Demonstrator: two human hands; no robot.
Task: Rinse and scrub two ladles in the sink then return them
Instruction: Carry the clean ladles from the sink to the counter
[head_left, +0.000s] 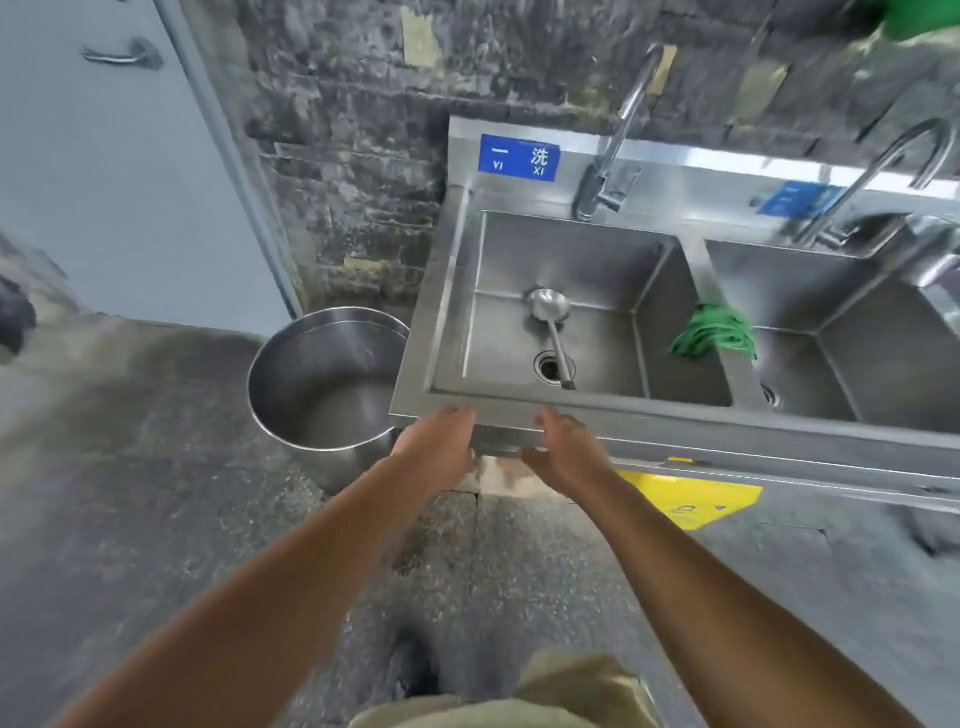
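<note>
Both hands empty at the sink's front edge; one ladle in the left basin.

My left hand (436, 449) and right hand (569, 454) are open, fingers loosely extended, holding nothing, fingertips at the front edge of the sink (675, 421). The ladle (550, 309) lies on the left basin floor, bowl toward the back wall, handle running over the drain (550, 366) toward the front edge. Second ladle not seen. Judgement: steel, stiff, light, probably slick once wet; I'd grip the dark handle end nearest the front edge, not the bowl. Green cloth (717, 332) hangs over the divider.
</note>
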